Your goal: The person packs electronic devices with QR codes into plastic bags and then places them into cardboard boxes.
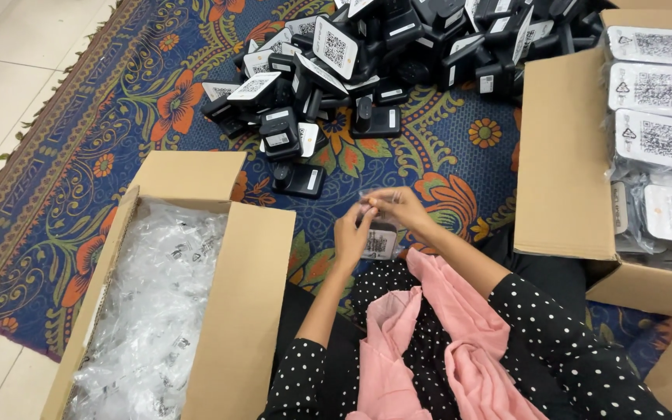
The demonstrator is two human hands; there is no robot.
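Head view: we sit on a patterned rug (79,179) over pale floor tiles (1,70). Our left hand (351,233) and right hand (398,206) each pinch a clear bag (380,237) holding a black device, between two cardboard boxes (243,295).

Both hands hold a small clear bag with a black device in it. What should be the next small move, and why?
Probably press the bag's mouth shut. The left hand and right hand pinch the top edge of the clear bag, and the black device already hangs inside it. The box of bagged devices stands at the right.
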